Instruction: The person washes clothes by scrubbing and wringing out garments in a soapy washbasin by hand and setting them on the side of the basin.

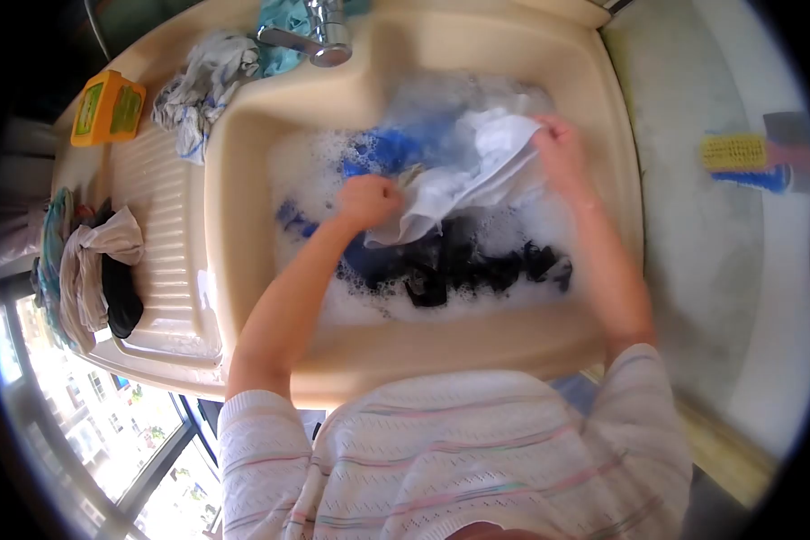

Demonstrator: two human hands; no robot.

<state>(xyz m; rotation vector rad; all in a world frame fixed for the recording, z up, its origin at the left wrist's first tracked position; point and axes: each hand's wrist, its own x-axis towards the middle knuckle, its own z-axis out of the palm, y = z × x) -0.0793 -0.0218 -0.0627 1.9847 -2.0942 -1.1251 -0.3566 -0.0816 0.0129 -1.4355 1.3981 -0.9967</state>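
Note:
A wet white cloth garment [463,175] is stretched between my two hands above the soapy water. My left hand [370,200] is closed in a fist on its left end. At the upper right end, my right hand [562,155] pinches the edge of the same garment. Blue fabric [387,151] floats behind my left hand. Dark, nearly black fabric [477,270] lies in the suds below the white garment. The beige sink [441,346] surrounds all of this. Which kind of garment the white one is, I cannot tell.
A chrome faucet [331,45] stands at the back. Left of it are a crumpled grey-white cloth [209,76] and an orange container [108,108]. Several cloths [90,270] hang over the left edge of the ribbed drainboard [157,243]. A yellow-and-blue brush [738,162] is at far right.

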